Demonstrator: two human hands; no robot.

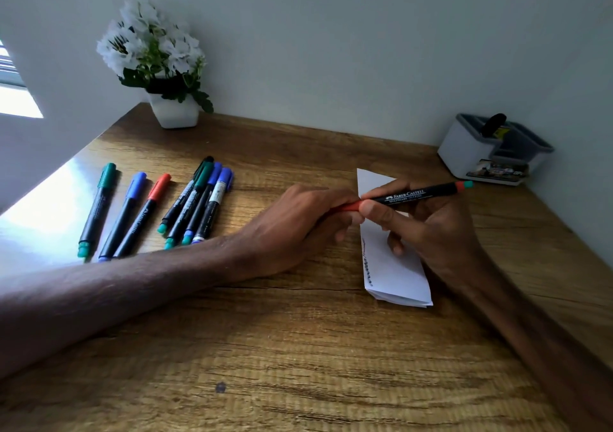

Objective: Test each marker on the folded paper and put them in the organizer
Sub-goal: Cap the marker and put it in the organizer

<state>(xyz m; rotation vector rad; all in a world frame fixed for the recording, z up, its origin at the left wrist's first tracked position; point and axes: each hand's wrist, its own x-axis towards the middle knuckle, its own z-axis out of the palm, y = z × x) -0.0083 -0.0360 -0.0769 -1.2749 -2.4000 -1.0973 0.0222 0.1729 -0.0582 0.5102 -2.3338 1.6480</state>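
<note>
Head view shows a brown wooden table (298, 348) set against a pale wall. Both hands meet above the folded white paper (394, 266), which lies on the table right of the middle. The right hand (428, 229) holds a black marker (414, 194) with white lettering; thumb and fingers are curled round its barrel, and its red and teal end points to the right. The left hand (298, 222) grips the red cap (348, 207) at the other end of this marker, with its fingers closed round it. I cannot tell if the cap is fully on or partly pulled off. On the left edge of the paper there is a dark wavy line (368, 271).

At the far right corner stands the grey and white plastic organizer (471, 153), with one black object (493, 123) standing in it. On the left side of the table lie seven more markers: a green-capped one (98, 206), a blue-capped one (124, 212) and a red-capped one (144, 212) apart from each other, then a tight group of four (195, 199). A white pot with white flowers (174, 110) stands at the far left corner.
</note>
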